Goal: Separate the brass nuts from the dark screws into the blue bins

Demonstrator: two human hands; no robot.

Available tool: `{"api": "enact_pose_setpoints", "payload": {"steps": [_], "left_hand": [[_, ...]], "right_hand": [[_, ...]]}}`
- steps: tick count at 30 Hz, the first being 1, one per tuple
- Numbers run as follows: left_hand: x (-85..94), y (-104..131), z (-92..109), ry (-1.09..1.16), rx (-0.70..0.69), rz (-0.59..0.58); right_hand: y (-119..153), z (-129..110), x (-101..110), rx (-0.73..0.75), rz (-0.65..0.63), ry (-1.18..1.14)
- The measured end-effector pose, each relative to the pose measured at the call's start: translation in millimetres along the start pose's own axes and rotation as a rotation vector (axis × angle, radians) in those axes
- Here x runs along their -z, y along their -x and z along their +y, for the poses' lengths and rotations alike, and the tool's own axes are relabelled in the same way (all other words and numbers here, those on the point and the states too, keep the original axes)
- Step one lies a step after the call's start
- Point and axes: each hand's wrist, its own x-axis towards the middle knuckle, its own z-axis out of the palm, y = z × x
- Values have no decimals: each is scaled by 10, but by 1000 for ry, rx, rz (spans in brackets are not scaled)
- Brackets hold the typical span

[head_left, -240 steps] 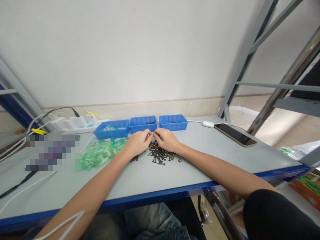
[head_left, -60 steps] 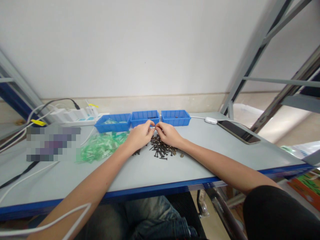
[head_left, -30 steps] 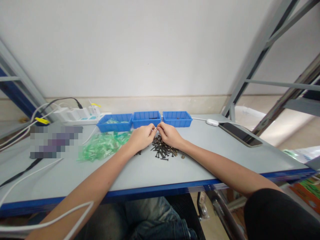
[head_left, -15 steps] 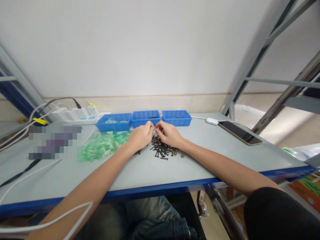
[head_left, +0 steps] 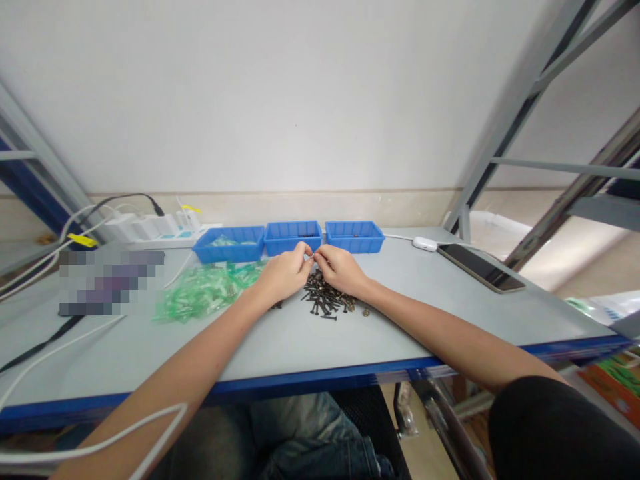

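My left hand [head_left: 289, 272] and my right hand [head_left: 341, 268] meet fingertip to fingertip above the table, both closed in a pinch. Something small sits between the fingertips, too little of it showing to name. Under and beside my right hand lies a heap of dark screws [head_left: 325, 299], with a few brass-coloured pieces [head_left: 366, 312] at its right edge. Green-tinted clear plastic bags [head_left: 200, 293] are piled to the left of my left hand. Some dark screws are partly hidden beneath my left wrist.
Three blue bins stand along the wall: a left bin [head_left: 227, 253] with clear bags, a middle bin [head_left: 293, 245] and a right bin [head_left: 355, 245] with a few dark pieces. A phone [head_left: 480, 267], a white earbud case [head_left: 425, 244] and a power strip [head_left: 155, 233] flank them.
The fingers of both hands have shifted slightly against each other while staying pinched together. The screws, bags and bins lie as before; the view has moved a little.
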Motion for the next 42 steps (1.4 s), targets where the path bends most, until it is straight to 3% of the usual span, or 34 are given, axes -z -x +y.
{"api": "enact_pose_setpoints", "payload": {"steps": [14,22,35,42], "left_hand": [[0,-18,7,-122,34,-11],[2,-17,0,-169,9,-25],[-3,-17,-2,13,-30,62],[8,-9,23,-94,-34,28]], "right_hand": [[8,-13,12,-13,28,-85],[17,17,-4,56,33,-104],[-12,21,4,16,17,-32],[-11,12,6,10,17,-37]]}}
